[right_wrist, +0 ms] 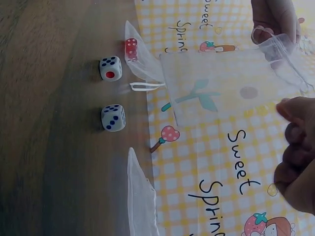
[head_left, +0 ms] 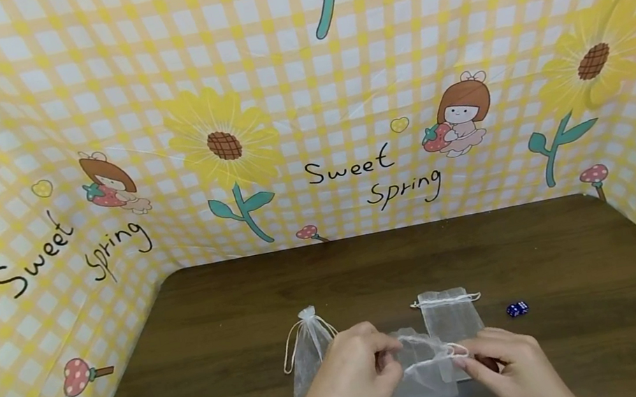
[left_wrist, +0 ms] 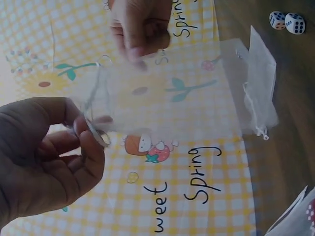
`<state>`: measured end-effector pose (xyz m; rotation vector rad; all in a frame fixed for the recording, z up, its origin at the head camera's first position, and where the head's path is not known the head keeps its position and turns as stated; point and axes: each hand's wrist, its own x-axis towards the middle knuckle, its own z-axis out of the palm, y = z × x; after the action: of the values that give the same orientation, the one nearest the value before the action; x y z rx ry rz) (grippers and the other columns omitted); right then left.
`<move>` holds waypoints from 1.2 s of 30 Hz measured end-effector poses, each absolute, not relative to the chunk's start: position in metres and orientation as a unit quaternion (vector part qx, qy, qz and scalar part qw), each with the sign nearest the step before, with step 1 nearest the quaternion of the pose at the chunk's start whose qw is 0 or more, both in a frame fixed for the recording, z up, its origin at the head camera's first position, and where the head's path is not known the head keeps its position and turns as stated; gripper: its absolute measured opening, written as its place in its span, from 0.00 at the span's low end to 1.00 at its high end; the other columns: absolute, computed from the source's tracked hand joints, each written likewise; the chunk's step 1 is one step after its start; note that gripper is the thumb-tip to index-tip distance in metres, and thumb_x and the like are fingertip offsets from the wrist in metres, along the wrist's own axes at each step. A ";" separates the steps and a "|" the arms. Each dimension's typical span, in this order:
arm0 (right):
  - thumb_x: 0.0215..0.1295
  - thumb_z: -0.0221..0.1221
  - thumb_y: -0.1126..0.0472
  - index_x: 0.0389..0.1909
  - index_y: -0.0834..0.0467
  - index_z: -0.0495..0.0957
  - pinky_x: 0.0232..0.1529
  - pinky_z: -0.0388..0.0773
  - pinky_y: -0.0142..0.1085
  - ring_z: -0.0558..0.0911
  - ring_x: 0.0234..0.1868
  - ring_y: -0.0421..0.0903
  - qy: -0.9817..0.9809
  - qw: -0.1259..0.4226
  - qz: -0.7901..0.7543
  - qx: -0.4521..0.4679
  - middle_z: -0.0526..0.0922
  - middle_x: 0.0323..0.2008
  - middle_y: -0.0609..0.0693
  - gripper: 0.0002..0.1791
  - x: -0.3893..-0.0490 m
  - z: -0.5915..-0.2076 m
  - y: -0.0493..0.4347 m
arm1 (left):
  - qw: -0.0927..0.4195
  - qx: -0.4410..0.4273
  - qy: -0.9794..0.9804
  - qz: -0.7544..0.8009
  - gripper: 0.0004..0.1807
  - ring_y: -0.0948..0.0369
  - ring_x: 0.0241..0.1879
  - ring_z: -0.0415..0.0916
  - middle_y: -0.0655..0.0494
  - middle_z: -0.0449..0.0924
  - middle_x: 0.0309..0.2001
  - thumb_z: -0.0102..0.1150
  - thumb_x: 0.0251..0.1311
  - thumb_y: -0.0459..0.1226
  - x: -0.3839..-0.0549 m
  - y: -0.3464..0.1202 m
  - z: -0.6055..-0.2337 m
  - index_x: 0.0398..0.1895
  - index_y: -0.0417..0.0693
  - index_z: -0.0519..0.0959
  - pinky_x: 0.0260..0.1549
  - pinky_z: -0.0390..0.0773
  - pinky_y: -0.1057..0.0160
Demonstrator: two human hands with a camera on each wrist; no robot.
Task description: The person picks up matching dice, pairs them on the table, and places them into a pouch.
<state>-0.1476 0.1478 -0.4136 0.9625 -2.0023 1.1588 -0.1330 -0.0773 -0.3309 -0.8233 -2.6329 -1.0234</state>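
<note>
A sheer white drawstring pouch (head_left: 423, 379) hangs between my two hands, raised over the table with its mouth and cord at the top. My left hand (head_left: 358, 372) pinches one side of the mouth by its cord; a small cord loop (left_wrist: 101, 135) sticks out by the fingers. On the opposite side, my right hand (head_left: 509, 360) pinches the mouth edge at another cord loop (head_left: 458, 350). In the left wrist view the raised pouch (left_wrist: 147, 93) looks see-through, with no contents showing.
A cinched pouch (head_left: 307, 356) with red dice (right_wrist: 131, 49) inside stands at left. Another pouch (head_left: 450, 317) lies flat behind my right hand. Blue dice (head_left: 518, 309) sit farther right. Two white dice (right_wrist: 113, 118) lie near the table's front. Patterned cloth (head_left: 298, 88) walls the table.
</note>
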 end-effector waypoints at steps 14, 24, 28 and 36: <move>0.52 0.66 0.57 0.32 0.57 0.83 0.18 0.63 0.28 0.65 0.18 0.29 -0.898 -0.053 0.323 0.295 0.69 0.17 0.31 0.09 -0.148 -0.428 0.156 | 0.150 -0.224 -0.915 -0.302 0.15 0.69 0.21 0.63 0.58 0.72 0.25 0.53 0.38 0.23 -0.130 -0.079 -0.330 0.33 0.36 0.83 0.20 0.66 0.73; 0.47 0.68 0.52 0.26 0.49 0.83 0.20 0.66 0.35 0.72 0.23 0.31 -0.908 -0.126 0.311 0.252 0.77 0.22 0.33 0.07 -0.147 -0.440 0.153 | 0.134 -0.219 -0.919 -0.299 0.17 0.69 0.20 0.59 0.54 0.73 0.25 0.52 0.36 0.21 -0.133 -0.080 -0.332 0.33 0.32 0.82 0.16 0.65 0.74; 0.46 0.68 0.51 0.24 0.46 0.81 0.20 0.65 0.37 0.70 0.22 0.31 -0.918 -0.116 0.285 0.251 0.74 0.20 0.31 0.06 -0.144 -0.444 0.150 | 0.135 -0.218 -0.920 -0.295 0.17 0.69 0.20 0.59 0.54 0.73 0.25 0.51 0.36 0.21 -0.134 -0.080 -0.333 0.33 0.32 0.82 0.16 0.65 0.74; 0.44 0.67 0.54 0.19 0.45 0.80 0.18 0.64 0.38 0.68 0.21 0.30 -0.926 -0.111 0.263 0.247 0.71 0.17 0.31 0.05 -0.142 -0.451 0.148 | 0.144 -0.214 -0.922 -0.288 0.16 0.68 0.21 0.60 0.54 0.73 0.25 0.51 0.35 0.22 -0.135 -0.080 -0.335 0.32 0.33 0.83 0.17 0.65 0.74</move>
<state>-0.1423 0.1483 -0.4507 0.8376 -3.1348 0.8912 -0.1352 -0.0798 -0.3349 -0.6178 -2.6589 -0.8294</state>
